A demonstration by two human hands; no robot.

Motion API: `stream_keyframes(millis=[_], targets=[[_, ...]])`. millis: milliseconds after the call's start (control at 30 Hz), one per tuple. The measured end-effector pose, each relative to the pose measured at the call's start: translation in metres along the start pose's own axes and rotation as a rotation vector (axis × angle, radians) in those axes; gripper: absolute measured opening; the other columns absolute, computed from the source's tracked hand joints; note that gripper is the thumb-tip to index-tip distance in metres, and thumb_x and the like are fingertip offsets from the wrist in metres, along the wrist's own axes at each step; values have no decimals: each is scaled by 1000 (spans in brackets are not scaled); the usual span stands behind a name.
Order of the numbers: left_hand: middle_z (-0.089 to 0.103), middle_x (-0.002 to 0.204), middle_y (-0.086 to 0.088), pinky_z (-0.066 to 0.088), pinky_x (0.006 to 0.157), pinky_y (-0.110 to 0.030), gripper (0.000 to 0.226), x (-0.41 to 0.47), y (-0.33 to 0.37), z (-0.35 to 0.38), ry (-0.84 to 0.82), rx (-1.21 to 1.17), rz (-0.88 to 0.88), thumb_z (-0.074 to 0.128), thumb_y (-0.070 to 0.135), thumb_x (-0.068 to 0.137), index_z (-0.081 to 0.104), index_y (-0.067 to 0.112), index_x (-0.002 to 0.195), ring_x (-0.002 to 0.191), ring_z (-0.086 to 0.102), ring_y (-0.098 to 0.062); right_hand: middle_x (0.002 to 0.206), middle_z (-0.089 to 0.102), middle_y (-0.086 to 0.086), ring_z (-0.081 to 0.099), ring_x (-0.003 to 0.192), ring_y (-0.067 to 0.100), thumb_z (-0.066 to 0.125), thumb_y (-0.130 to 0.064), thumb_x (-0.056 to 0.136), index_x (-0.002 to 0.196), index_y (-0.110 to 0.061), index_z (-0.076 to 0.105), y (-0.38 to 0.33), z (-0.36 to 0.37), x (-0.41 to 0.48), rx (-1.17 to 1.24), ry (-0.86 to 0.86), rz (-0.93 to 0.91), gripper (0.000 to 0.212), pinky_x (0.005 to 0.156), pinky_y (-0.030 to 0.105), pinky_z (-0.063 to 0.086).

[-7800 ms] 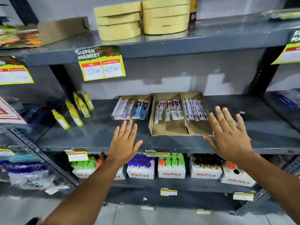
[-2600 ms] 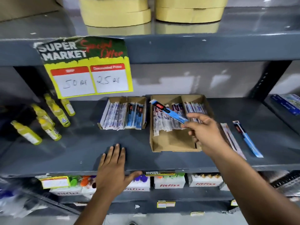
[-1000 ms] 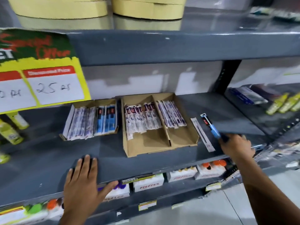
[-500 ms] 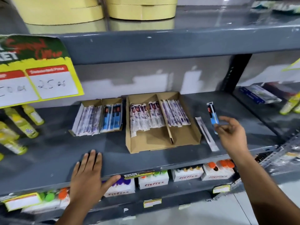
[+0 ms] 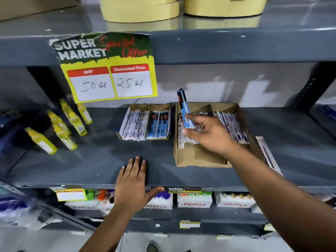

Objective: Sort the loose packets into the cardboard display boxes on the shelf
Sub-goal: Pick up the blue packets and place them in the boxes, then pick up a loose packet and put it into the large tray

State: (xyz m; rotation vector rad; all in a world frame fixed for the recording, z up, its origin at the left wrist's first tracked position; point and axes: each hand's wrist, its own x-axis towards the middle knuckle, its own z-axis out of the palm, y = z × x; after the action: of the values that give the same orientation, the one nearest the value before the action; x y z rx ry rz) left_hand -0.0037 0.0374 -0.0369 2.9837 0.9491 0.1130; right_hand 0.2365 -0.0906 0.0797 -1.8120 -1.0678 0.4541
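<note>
Right hand (image 5: 209, 133) grip pinches blue packet (image 5: 184, 108), long axis near upright. Matching blue stack sits left, in smaller box (image 5: 145, 122). Left hand (image 5: 131, 180) flat on shelf (image 5: 91, 160), empty.

Much of this shelf view is covered, cropped or smeared.

Our right hand (image 5: 211, 135) and forearm cover part of the larger cardboard box (image 5: 200, 159) and the packets in its left compartment; we cannot tell how far the blue packet's (image 5: 183, 108) lower end runs behind our fingers. Print on the packets in the smaller cardboard box (image 5: 145, 122) is too small to read. The loose white packet (image 5: 267, 151) is partly hidden by our arm. The yellow rolls (image 5: 140, 10) are cut by the top edge. The lower left corner is blurred, and our left hand (image 5: 132, 186) hides some boxes below.
</note>
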Motion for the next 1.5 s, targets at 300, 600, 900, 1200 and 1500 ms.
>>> stream_keyframes(millis=[300, 600, 900, 1200, 1500], targets=[[22, 158, -11, 13, 115, -48, 114, 0, -4, 3, 1, -69, 0, 24, 95, 71, 28, 12, 148, 145, 18, -31, 117, 71, 2, 67, 92, 18, 57, -33, 93, 118, -32, 67, -12, 63, 54, -615, 9, -162, 27, 77, 32, 53], [36, 150, -18, 30, 110, -55, 108, 0, -6, 8, 20, -116, 34, 34, 90, 74, 42, 5, 141, 138, 33, -37, 107, 71, -4, 49, 113, 27, 61, -12, 81, 111, -37, 69, -11, 100, 89, -1037, -2, -127, 40, 94, 40, 30], [40, 148, -20, 32, 108, -55, 106, 2, -8, 12, 46, -124, 40, 35, 90, 75, 45, 5, 138, 136, 35, -38, 104, 67, 10, 43, 121, 35, 56, -7, 78, 90, -20, 57, -12, 127, 97, -1159, -142, 144, 17, 113, 62, 5], [39, 149, -18, 31, 108, -55, 106, -1, -10, 9, 17, -103, 42, 34, 89, 76, 45, 5, 139, 137, 35, -37, 119, 62, 9, 39, 127, 33, 58, -10, 77, 114, -20, 61, -28, 105, 86, -1065, -99, 131, 38, 112, 63, 3], [39, 148, -20, 29, 110, -55, 108, 3, -7, 6, 23, -6, 38, 24, 87, 75, 46, 3, 138, 137, 35, -38, 105, 69, 15, 61, 98, 40, 50, -32, 86, 109, -25, 63, 38, -58, -25, -857, 436, 276, 27, 90, 49, 48]])
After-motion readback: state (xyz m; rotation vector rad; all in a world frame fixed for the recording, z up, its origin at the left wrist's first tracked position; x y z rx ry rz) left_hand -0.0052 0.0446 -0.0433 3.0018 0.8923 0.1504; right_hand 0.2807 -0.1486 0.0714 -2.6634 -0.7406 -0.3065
